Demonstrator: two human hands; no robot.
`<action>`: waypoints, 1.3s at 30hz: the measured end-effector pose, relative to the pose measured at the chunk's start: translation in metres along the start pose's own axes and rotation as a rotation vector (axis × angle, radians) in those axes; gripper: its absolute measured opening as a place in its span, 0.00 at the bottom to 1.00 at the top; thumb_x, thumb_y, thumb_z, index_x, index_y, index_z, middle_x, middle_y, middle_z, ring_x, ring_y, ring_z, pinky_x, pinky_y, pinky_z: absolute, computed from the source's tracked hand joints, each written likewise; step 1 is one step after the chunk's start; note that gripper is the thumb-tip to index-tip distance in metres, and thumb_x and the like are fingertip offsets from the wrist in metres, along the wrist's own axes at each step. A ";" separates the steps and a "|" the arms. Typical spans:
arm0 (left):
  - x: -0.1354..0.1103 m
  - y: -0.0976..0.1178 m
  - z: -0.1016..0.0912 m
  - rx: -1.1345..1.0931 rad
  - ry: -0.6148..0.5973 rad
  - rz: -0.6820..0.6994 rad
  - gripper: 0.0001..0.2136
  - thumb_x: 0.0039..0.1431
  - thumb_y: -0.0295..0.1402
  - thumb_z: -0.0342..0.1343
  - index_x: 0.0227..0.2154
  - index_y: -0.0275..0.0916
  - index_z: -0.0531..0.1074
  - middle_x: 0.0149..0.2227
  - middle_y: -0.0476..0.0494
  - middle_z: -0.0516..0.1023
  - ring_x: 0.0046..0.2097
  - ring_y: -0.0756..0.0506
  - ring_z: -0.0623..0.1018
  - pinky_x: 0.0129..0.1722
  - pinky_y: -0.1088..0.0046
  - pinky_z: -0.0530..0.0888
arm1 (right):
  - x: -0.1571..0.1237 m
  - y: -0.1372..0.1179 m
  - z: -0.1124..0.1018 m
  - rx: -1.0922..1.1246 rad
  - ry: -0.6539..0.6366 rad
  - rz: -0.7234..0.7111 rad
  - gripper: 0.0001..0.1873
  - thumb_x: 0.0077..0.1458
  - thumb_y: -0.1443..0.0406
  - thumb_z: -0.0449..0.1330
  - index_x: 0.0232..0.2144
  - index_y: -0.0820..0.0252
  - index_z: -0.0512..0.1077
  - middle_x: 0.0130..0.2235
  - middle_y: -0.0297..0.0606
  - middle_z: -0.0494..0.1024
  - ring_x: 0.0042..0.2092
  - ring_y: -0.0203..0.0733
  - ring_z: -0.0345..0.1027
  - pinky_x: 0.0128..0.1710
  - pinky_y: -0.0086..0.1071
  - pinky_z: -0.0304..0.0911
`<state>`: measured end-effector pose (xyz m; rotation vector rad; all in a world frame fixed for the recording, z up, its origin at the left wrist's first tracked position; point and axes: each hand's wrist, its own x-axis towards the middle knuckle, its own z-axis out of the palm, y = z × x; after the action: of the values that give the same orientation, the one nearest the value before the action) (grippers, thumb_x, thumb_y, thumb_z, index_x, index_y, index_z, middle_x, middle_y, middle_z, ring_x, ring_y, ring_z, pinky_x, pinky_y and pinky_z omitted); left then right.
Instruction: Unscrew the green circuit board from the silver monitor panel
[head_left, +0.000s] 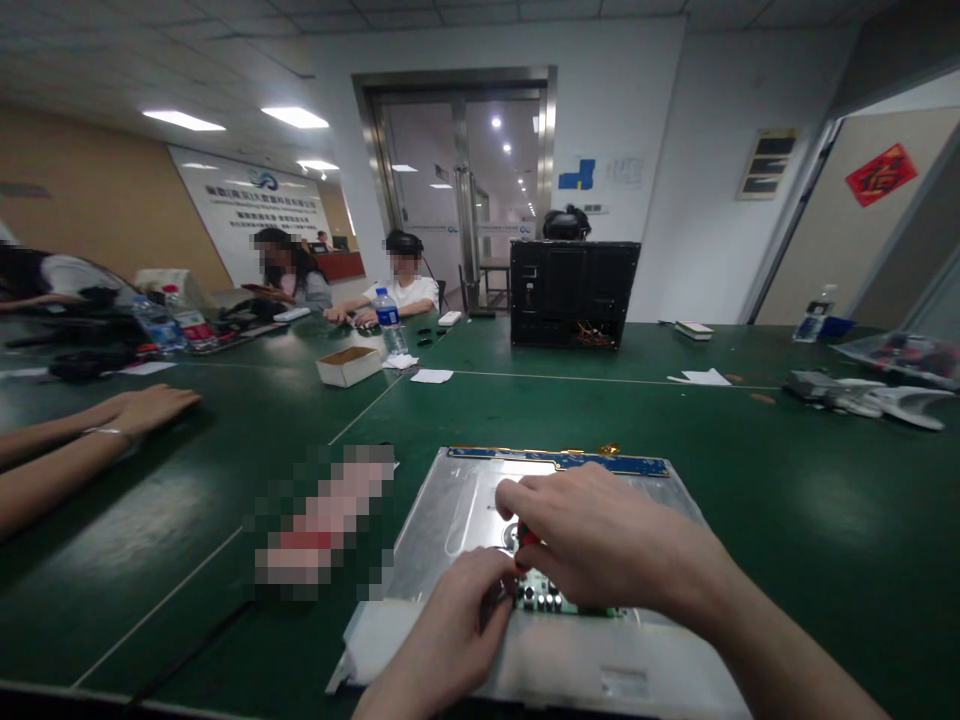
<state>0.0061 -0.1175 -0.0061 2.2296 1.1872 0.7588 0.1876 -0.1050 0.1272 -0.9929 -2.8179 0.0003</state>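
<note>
A flat silver display panel (427, 530) lies on the green table in front of me, with a narrow blue circuit strip (637, 466) along its far edge. Over its middle, my right hand (607, 535) is closed round a screwdriver (527, 545), of which a bit of red and black handle shows. My left hand (461, 620) rests low on the panel, thumb and fingers pinched near the driver's lower end; what they hold is hidden. Partly under both hands sits a green circuit board (551, 597) with several small dark components.
Another person's arm (112, 430) lies on the table at left. A pixelated pinkish object (330, 525) is beside the panel. Farther off stand an open box (349, 366), a water bottle (388, 322) and a black case (574, 295). A grey-white device (862, 395) lies at right.
</note>
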 end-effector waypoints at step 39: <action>0.001 -0.002 0.001 -0.024 0.002 -0.005 0.08 0.53 0.23 0.47 0.33 0.38 0.69 0.35 0.44 0.75 0.38 0.44 0.73 0.40 0.69 0.68 | 0.001 -0.002 0.000 -0.010 -0.011 0.049 0.08 0.55 0.61 0.55 0.36 0.58 0.66 0.31 0.36 0.76 0.28 0.38 0.66 0.22 0.32 0.42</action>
<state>0.0059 -0.1164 -0.0076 2.2066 1.1778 0.7690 0.1855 -0.1064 0.1272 -1.0671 -2.8051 -0.0025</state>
